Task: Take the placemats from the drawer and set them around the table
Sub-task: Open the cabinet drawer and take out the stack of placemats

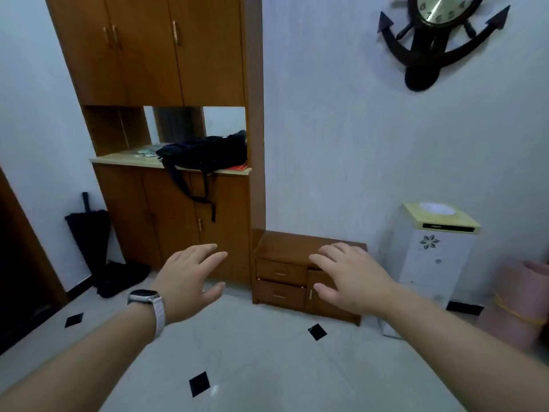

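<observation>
A low wooden cabinet (285,242) stands on the floor against the white wall. It has two closed drawers, an upper drawer (280,272) and a lower drawer (279,295), and a small door at their right. My left hand (190,281), with a white watch on the wrist, is stretched out in the air left of the cabinet, fingers straight and holding nothing. My right hand (347,278) reaches out in front of the cabinet's right half, fingers spread, holding nothing. No placemats and no table are in view.
A tall wooden wardrobe (178,203) with a dark bag (205,151) on its shelf stands left of the cabinet. A black umbrella (89,230) leans in the left corner. A white bin-like box (430,251) stands at the right. An anchor clock (439,34) hangs above. Something pink (523,301) sits at the right edge.
</observation>
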Available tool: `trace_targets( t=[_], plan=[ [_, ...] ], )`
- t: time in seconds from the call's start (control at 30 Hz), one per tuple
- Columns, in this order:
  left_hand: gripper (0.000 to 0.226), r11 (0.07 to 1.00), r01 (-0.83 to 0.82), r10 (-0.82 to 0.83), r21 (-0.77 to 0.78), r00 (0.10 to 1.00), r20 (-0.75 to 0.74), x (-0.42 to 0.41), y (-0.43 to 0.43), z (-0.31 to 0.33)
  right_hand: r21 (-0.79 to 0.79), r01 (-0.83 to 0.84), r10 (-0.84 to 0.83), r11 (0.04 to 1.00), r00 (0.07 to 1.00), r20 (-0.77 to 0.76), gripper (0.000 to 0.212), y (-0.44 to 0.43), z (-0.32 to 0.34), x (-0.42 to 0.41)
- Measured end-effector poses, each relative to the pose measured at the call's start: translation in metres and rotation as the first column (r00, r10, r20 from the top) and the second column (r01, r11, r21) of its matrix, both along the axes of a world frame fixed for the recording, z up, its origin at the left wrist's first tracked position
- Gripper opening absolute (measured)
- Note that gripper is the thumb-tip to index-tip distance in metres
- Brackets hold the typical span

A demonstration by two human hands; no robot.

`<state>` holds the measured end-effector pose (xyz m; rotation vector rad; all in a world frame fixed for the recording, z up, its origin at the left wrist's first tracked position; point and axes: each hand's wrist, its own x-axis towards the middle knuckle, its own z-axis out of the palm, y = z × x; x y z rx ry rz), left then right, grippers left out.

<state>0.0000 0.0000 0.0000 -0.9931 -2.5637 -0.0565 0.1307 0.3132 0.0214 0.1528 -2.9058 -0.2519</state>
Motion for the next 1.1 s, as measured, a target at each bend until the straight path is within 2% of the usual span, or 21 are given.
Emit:
trace_targets(
  t=[0.3,0.5,0.8,1.1],
  plan=[
    [0.06,1.0,0.011,-0.012,0.021,0.997,0.072,-0.146,-0.038,-0.032,0.049,0.0,-0.005,0.999,0.996,0.09,0.059,-0.036,-0.011,-0.163],
    [0.061,0.998,0.056,-0.058,0.035,0.994,0.087,-0.238,-0.05,-0.037,0.065,0.02,-0.026,0.998,0.995,0.098,0.056,-0.049,-0.019,-0.241],
    [0.061,0.994,0.113,-0.112,-0.004,0.986,0.121,-0.339,-0.011,-0.062,0.031,0.069,-0.073,0.997,0.989,0.13,0.056,-0.016,-0.045,-0.327],
    [0.059,0.979,0.166,-0.146,-0.119,0.976,0.163,-0.461,0.069,-0.101,-0.104,0.068,-0.048,0.992,0.981,0.188,0.056,0.055,-0.122,-0.458]
  ],
)
